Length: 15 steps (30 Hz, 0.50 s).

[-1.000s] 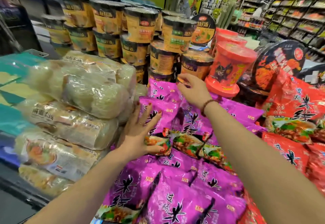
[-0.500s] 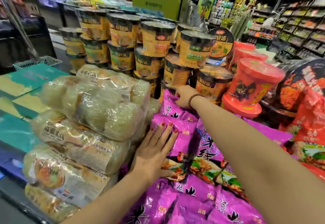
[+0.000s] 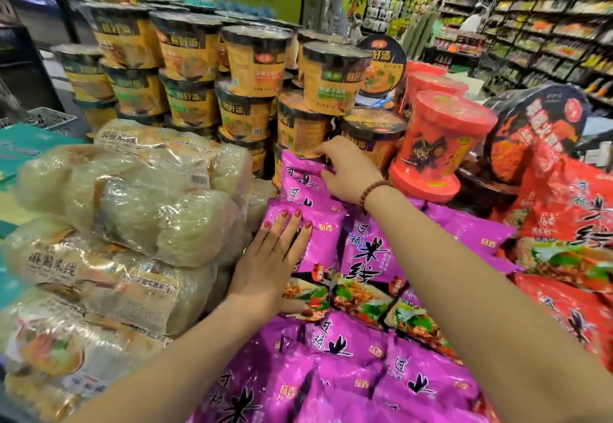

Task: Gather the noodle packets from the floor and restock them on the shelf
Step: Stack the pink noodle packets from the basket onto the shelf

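Several purple noodle packets (image 3: 361,253) lie stacked on the display shelf in front of me. My left hand (image 3: 272,260) rests flat, fingers together, on the left edge of a purple packet in the middle row. My right hand (image 3: 348,170) reaches to the back of the stack, fingers curled on the rear purple packet (image 3: 298,174), just under the orange noodle cups. Whether it grips or only pushes that packet is unclear.
Clear bags of rice noodles (image 3: 132,210) are piled at the left. Orange noodle cups (image 3: 255,57) stand stacked behind, red cups (image 3: 438,144) to their right. Red noodle packets (image 3: 570,256) lie at the right. Store aisles run behind.
My right hand has gone farther back to the rear packet under the cups. The left hand has slid a little forward on the packets. The view has moved closer.
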Tool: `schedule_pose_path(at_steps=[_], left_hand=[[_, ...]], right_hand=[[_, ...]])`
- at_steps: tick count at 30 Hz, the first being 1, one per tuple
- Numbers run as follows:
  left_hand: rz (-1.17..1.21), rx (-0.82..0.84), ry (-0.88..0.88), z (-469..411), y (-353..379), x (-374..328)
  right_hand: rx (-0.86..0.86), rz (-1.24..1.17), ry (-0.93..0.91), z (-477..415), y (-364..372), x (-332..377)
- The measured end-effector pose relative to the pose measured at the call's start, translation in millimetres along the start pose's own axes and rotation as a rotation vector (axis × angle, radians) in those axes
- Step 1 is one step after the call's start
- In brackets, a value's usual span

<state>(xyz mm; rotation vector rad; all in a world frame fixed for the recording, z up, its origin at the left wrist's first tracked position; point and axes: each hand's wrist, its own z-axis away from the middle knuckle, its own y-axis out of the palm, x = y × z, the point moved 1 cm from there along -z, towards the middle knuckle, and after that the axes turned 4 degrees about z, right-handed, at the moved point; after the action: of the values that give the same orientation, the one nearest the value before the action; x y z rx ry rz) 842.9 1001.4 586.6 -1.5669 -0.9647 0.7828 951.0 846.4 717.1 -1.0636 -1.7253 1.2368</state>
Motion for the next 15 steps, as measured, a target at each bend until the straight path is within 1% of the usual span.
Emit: schedule_pose_path(at_steps=[2,3,4,6,7,8,10,11,13,15], left_hand=[[0.008,-0.028,0.039,1.7,-2.8,2.8],[0.081,-0.041,0.045,2.5,-4.3,3.6],[0.211,-0.071,0.047,3.0,-6.8,2.1],[0.479,-0.224,0.045,-1.0,-13.1,-5.5],[0.539,-0.305,0.045,-5.8,-15.8,-9.9],[0.537,-0.372,0.050,-13.0,-17.2,-13.2],[0.483,-0.412,0.079,-31.6,-23.3,-20.6],[0.444,-0.386,0.098,-40.7,-24.3,-23.5],[0.382,-0.284,0.119,-54.8,-25.0,-28.8],[0.335,-0.226,0.126,-62.5,-19.5,-32.0]], right_hand=[[-0.166,-0.129,0.018,36.6,-12.7,-12.2],[-0.266,-0.175,0.041,60.3,-15.5,-19.2],[-0.349,-0.183,0.076,84.9,-14.8,-26.2],[-0.442,-0.130,0.182,131.3,-5.2,-37.0],[-0.467,-0.086,0.237,150.9,3.1,-39.8],[-0.475,-0.035,0.284,167.7,12.5,-40.2],[-0.415,0.110,0.349,192.4,33.5,-36.9],[-0.351,0.200,0.356,199.8,43.1,-34.7],[-0.216,0.355,0.336,204.3,56.4,-33.7],[-0.129,0.445,0.274,198.7,60.7,-35.8]])
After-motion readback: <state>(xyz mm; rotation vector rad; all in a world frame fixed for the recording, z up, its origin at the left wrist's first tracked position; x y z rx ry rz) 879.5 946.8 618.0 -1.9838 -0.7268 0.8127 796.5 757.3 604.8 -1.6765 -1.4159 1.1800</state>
